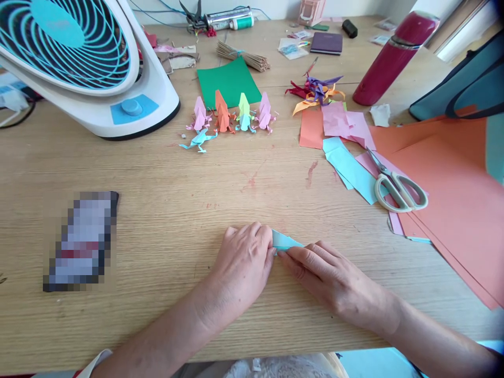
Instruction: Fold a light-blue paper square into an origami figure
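A small folded light-blue paper (284, 240) lies on the wooden table (177, 210) near its front edge, partly covered by fingers. My left hand (246, 260) is closed on its left end, knuckles up. From the right, my right hand (334, 275) grips the lower right part between thumb and fingers, the fingertips pressed together. Only the middle of the paper shows between the two hands. Farther back stand folded paper figures in pink, orange and green-blue (222, 113), with a light-blue figure (200, 139) lying in front of them.
A white fan (145, 105) stands at the back left, a pixelated device (82, 239) at the left. On the right are scissors (397, 189), cut blue strips (350, 168), orange sheets (452, 210) and a red flask (394, 60). A green sheet (228, 81) lies behind the figures.
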`<action>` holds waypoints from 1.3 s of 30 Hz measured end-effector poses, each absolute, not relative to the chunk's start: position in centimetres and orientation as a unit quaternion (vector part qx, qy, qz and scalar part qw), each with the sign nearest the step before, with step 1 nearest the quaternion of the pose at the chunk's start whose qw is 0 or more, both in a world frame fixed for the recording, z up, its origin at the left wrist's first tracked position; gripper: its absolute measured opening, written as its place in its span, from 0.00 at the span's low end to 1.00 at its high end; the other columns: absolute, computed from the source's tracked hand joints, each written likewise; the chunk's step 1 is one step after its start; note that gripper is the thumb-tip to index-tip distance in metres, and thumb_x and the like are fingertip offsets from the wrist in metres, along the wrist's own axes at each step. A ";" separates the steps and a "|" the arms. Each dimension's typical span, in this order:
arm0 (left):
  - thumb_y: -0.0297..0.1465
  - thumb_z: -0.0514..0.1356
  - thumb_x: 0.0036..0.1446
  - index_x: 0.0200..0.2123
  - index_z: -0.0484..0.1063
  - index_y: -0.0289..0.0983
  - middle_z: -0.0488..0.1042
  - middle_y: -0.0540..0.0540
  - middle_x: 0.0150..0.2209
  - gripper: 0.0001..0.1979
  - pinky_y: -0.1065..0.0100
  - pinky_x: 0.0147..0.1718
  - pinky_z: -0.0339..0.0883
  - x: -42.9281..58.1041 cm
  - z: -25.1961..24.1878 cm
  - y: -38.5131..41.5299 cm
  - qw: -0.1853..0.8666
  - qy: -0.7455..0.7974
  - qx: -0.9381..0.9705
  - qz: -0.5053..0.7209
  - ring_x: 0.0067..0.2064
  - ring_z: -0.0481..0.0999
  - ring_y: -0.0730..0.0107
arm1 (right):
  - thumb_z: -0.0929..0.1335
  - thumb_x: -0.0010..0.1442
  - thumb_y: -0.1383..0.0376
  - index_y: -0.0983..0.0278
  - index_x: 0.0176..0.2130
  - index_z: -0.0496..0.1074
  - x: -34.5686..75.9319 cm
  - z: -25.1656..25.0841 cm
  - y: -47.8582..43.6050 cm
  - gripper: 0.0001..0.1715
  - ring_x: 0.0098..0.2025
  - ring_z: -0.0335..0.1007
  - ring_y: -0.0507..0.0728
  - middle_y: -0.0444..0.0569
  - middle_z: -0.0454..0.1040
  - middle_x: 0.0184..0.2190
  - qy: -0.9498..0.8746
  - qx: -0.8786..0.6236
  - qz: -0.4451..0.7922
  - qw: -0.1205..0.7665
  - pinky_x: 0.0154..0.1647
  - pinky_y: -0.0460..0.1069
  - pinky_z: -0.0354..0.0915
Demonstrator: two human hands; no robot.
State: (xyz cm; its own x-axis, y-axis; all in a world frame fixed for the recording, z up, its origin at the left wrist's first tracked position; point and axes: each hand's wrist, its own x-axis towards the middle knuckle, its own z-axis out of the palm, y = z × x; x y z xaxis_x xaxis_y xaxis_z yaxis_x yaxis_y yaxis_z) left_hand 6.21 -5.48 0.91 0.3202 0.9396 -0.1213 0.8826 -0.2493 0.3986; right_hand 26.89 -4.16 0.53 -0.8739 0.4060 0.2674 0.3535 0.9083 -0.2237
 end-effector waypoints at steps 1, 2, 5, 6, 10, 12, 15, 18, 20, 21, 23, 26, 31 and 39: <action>0.25 0.54 0.64 0.33 0.62 0.38 0.70 0.50 0.34 0.06 0.61 0.37 0.57 6.1 0.8 -5.6 0.209 0.581 0.782 0.088 0.36 0.69 0.64 | 0.54 0.72 0.74 0.76 0.49 0.72 26.8 0.5 -4.2 0.21 0.35 0.67 0.57 0.59 0.75 0.41 -0.964 -0.197 0.084 0.155 0.37 0.53 0.62; 0.24 0.55 0.64 0.34 0.61 0.38 0.70 0.51 0.33 0.06 0.61 0.37 0.57 6.0 0.7 -5.7 0.219 0.581 0.776 0.110 0.36 0.69 0.65 | 0.54 0.72 0.74 0.76 0.49 0.72 26.8 0.5 -4.2 0.21 0.35 0.67 0.57 0.59 0.75 0.42 -0.964 -0.199 0.082 0.157 0.37 0.54 0.62; 0.21 0.56 0.62 0.34 0.61 0.38 0.69 0.53 0.32 0.08 0.62 0.38 0.58 5.5 0.5 -6.0 0.249 0.567 0.766 0.174 0.35 0.69 0.68 | 0.54 0.72 0.74 0.75 0.50 0.72 27.0 0.4 -4.3 0.21 0.36 0.67 0.57 0.58 0.76 0.43 -0.961 -0.206 0.068 0.169 0.38 0.54 0.60; 0.20 0.56 0.62 0.33 0.61 0.38 0.69 0.53 0.31 0.08 0.63 0.37 0.58 5.3 0.4 -6.1 0.254 0.559 0.766 0.190 0.34 0.69 0.69 | 0.54 0.72 0.74 0.75 0.51 0.71 27.0 0.3 -4.3 0.21 0.36 0.67 0.57 0.58 0.76 0.42 -0.961 -0.207 0.066 0.169 0.38 0.54 0.59; 0.19 0.55 0.63 0.32 0.62 0.37 0.67 0.53 0.30 0.09 0.65 0.37 0.61 4.5 0.5 -6.4 0.248 0.537 0.774 0.228 0.33 0.67 0.71 | 0.54 0.72 0.74 0.75 0.55 0.69 27.0 0.3 -4.3 0.22 0.36 0.68 0.57 0.56 0.77 0.41 -0.964 -0.206 0.067 0.157 0.39 0.54 0.58; 0.21 0.55 0.64 0.33 0.65 0.36 0.68 0.52 0.30 0.08 0.65 0.37 0.62 4.2 0.5 -6.5 0.233 0.520 0.787 0.238 0.34 0.68 0.71 | 0.54 0.72 0.73 0.74 0.56 0.69 26.9 0.3 -4.3 0.22 0.35 0.68 0.57 0.56 0.76 0.41 -0.965 -0.206 0.066 0.151 0.38 0.54 0.57; 0.23 0.55 0.66 0.37 0.71 0.36 0.70 0.50 0.32 0.07 0.65 0.38 0.65 3.7 0.4 -6.9 0.205 0.485 0.816 0.241 0.35 0.70 0.69 | 0.53 0.72 0.74 0.74 0.56 0.69 26.8 0.4 -4.2 0.23 0.35 0.67 0.56 0.55 0.76 0.40 -0.965 -0.209 0.065 0.142 0.37 0.54 0.56; 0.23 0.54 0.67 0.45 0.73 0.34 0.74 0.47 0.36 0.09 0.63 0.42 0.70 3.0 0.3 -7.4 0.157 0.439 0.851 0.240 0.39 0.73 0.67 | 0.53 0.72 0.74 0.75 0.55 0.70 26.7 0.4 -4.2 0.23 0.34 0.66 0.56 0.55 0.76 0.39 -0.966 -0.208 0.065 0.138 0.37 0.54 0.55; 0.23 0.52 0.68 0.50 0.72 0.31 0.76 0.44 0.39 0.12 0.60 0.46 0.71 2.7 0.4 -7.7 0.108 0.412 0.875 0.231 0.43 0.74 0.64 | 0.53 0.72 0.73 0.75 0.54 0.70 26.7 0.4 -4.1 0.23 0.34 0.66 0.56 0.55 0.76 0.39 -0.966 -0.208 0.067 0.138 0.36 0.54 0.55; 0.22 0.51 0.68 0.51 0.72 0.29 0.76 0.43 0.40 0.13 0.59 0.48 0.72 2.5 0.4 -7.9 0.085 0.402 0.884 0.221 0.44 0.75 0.63 | 0.53 0.72 0.73 0.75 0.54 0.70 26.7 0.4 -4.1 0.23 0.34 0.66 0.56 0.55 0.75 0.39 -0.966 -0.208 0.069 0.138 0.37 0.54 0.55; 0.21 0.50 0.68 0.53 0.71 0.27 0.77 0.41 0.40 0.15 0.57 0.49 0.72 2.5 0.4 -8.1 0.049 0.390 0.898 0.197 0.44 0.75 0.62 | 0.53 0.72 0.72 0.73 0.55 0.70 26.7 0.4 -4.1 0.23 0.34 0.66 0.56 0.55 0.75 0.39 -0.965 -0.211 0.076 0.136 0.37 0.54 0.55; 0.20 0.51 0.66 0.52 0.72 0.26 0.77 0.42 0.39 0.15 0.56 0.49 0.73 2.8 0.4 -8.2 0.019 0.383 0.906 0.179 0.42 0.76 0.63 | 0.53 0.73 0.72 0.72 0.55 0.70 26.7 0.4 -4.1 0.23 0.34 0.65 0.56 0.55 0.74 0.39 -0.964 -0.216 0.086 0.133 0.37 0.54 0.54; 0.18 0.51 0.64 0.48 0.74 0.26 0.78 0.41 0.42 0.14 0.58 0.45 0.74 3.5 0.6 -8.5 -0.025 0.392 0.906 0.160 0.41 0.76 0.62 | 0.52 0.73 0.71 0.73 0.56 0.69 26.6 0.4 -4.1 0.24 0.34 0.65 0.56 0.54 0.74 0.38 -0.962 -0.218 0.100 0.128 0.38 0.54 0.54; 0.21 0.46 0.68 0.53 0.72 0.26 0.79 0.40 0.44 0.18 0.56 0.53 0.68 3.8 0.4 -9.3 -0.079 0.402 0.906 0.110 0.43 0.76 0.62 | 0.53 0.72 0.72 0.73 0.53 0.71 26.4 0.6 -4.1 0.23 0.33 0.62 0.56 0.53 0.72 0.36 -0.965 -0.219 0.085 0.119 0.36 0.54 0.53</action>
State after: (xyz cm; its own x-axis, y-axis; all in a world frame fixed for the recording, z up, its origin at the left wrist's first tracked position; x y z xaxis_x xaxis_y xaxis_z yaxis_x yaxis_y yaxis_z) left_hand 3.75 -9.31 0.43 0.6525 0.7105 0.2635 0.7454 -0.6644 -0.0542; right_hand 26.41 -4.10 0.64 -0.8759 0.4422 0.1932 0.4014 0.8898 -0.2171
